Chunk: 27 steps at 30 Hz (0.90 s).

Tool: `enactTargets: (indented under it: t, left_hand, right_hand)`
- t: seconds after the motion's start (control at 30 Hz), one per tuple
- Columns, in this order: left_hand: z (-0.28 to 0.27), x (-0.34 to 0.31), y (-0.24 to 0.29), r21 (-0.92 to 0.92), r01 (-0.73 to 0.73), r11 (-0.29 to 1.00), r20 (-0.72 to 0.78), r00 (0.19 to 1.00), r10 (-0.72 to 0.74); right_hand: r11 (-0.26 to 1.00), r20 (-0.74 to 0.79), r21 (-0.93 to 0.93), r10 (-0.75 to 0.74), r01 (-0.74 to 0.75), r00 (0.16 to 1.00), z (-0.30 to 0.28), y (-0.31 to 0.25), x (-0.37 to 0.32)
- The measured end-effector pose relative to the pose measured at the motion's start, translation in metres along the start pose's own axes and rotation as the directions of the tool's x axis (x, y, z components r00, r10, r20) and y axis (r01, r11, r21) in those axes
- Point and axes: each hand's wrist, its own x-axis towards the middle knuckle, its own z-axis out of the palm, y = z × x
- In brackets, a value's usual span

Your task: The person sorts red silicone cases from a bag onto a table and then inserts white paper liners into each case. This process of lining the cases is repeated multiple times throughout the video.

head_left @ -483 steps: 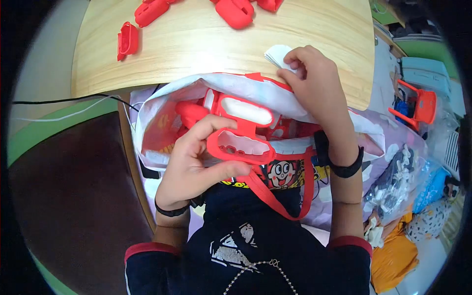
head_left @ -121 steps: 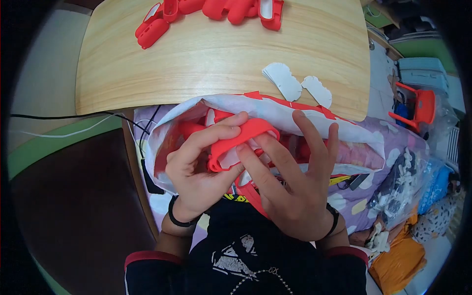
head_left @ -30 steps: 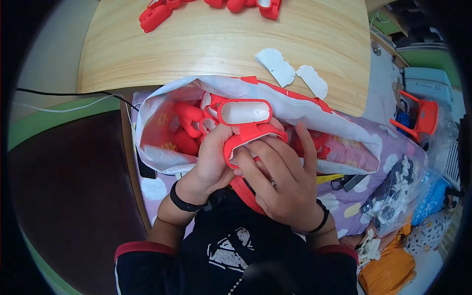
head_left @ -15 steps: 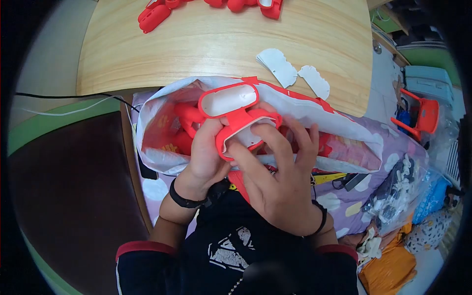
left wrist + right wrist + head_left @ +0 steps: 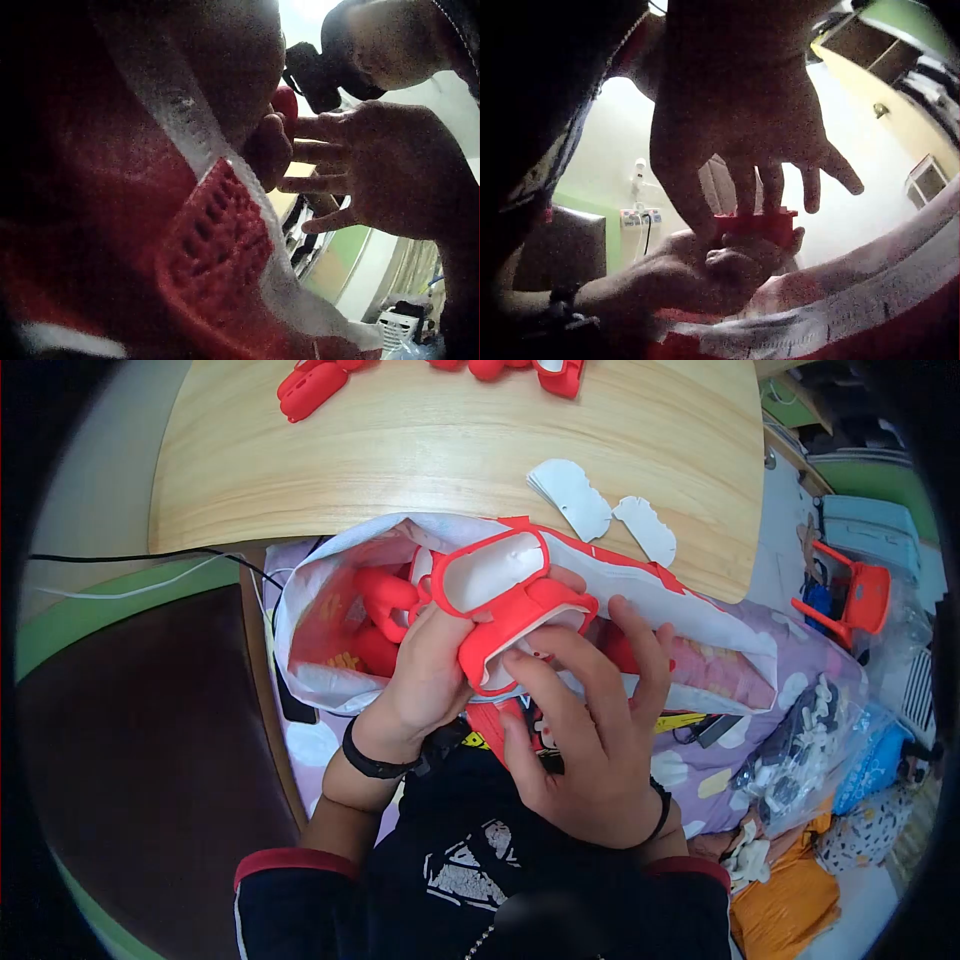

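Note:
My left hand holds a red earbud case cover, hinged open over the bag. Its lid half, white inside, tilts away at the top; the lower half faces my right hand. The index and middle fingers of my right hand reach into the lower half and press on its white lining, while the thumb stays outside and the other fingers spread. In the right wrist view those fingers dip into the red cover above my left hand. A stack of white die-cut sheets lies on the table beside a single one.
A large white-lined bag stands on my lap against the table, with more red covers inside. Other red covers lie along the table's far side. A brown chair seat is at left; plastic-wrapped things are at right.
Earlier, my right hand was at the white stack; now a single sheet lies apart and that hand's fingers are inside the cover. Within the last second, the cover has turned and its lid tilted.

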Motion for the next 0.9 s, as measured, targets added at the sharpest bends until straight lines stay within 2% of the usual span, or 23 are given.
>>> enactTargets:
  t: [0.03,0.13,0.2,0.27,0.33,0.43,0.53,0.6,0.67,0.7,0.77,0.83,0.87,0.9]
  left_hand:
    - [0.000,0.000,0.000,0.049,-0.007,0.999,0.008,1.000,0.007]
    - [-0.002,-0.002,0.004,0.081,-0.046,0.996,0.056,0.998,0.041]
    - [-0.006,-0.004,0.000,-0.026,-0.048,0.999,0.078,0.996,0.050]
    - [-0.004,-0.005,0.002,0.010,0.012,1.000,0.026,1.000,-0.012]
    - [0.007,-0.006,0.009,0.173,0.150,0.974,-0.113,0.985,-0.132]
    - [-0.005,0.000,-0.005,-0.202,0.044,0.978,0.056,0.998,-0.033]
    - [-0.006,0.002,-0.006,-0.115,0.102,0.988,0.004,0.995,-0.102]
    - [-0.013,-0.004,-0.005,0.068,0.154,0.986,-0.063,0.987,-0.150]
    - [-0.013,-0.007,0.004,0.225,0.165,0.960,-0.056,0.986,-0.157]
    - [-0.006,-0.008,0.015,0.289,0.150,0.946,-0.020,0.988,-0.151]
    - [-0.005,-0.011,0.019,0.251,0.035,0.967,0.115,0.991,-0.066]
    - [-0.011,-0.011,0.010,0.018,-0.135,0.991,0.290,0.949,0.124]
    - [-0.012,-0.007,0.008,0.019,-0.218,0.976,0.350,0.916,0.197]
    - [-0.013,-0.003,0.004,0.038,-0.290,0.956,0.381,0.889,0.255]
  right_hand:
    - [0.999,0.030,0.033,0.021,-0.022,0.999,-0.003,0.000,0.001]
    - [0.994,0.013,0.094,-0.060,0.058,0.998,-0.005,0.005,0.004]
    - [0.994,0.020,-0.011,-0.110,0.110,0.994,-0.008,0.003,0.006]
    - [0.987,0.025,-0.076,-0.138,0.139,0.990,-0.007,0.003,0.006]
    - [0.987,0.036,-0.093,-0.128,0.131,0.991,-0.006,0.003,0.004]
    - [0.995,0.101,-0.078,-0.059,0.067,0.993,-0.010,0.000,0.004]
    - [0.998,0.179,-0.016,0.060,-0.058,0.982,-0.015,-0.002,0.006]
    - [0.999,0.267,-0.031,0.045,-0.038,0.963,-0.027,0.000,0.011]
    - [0.999,0.220,-0.031,-0.024,0.031,0.975,-0.034,0.010,0.014]
    - [0.996,0.132,-0.025,-0.084,0.088,0.988,-0.036,0.017,0.014]
    - [0.992,-0.032,0.006,-0.123,0.124,0.992,-0.040,0.022,0.009]
    - [0.995,-0.167,0.038,-0.088,0.095,0.982,-0.044,0.018,0.000]
    - [0.995,-0.227,0.043,-0.079,0.091,0.971,-0.045,0.016,-0.001]
    - [0.995,-0.218,0.005,-0.098,0.102,0.971,-0.041,0.013,0.001]
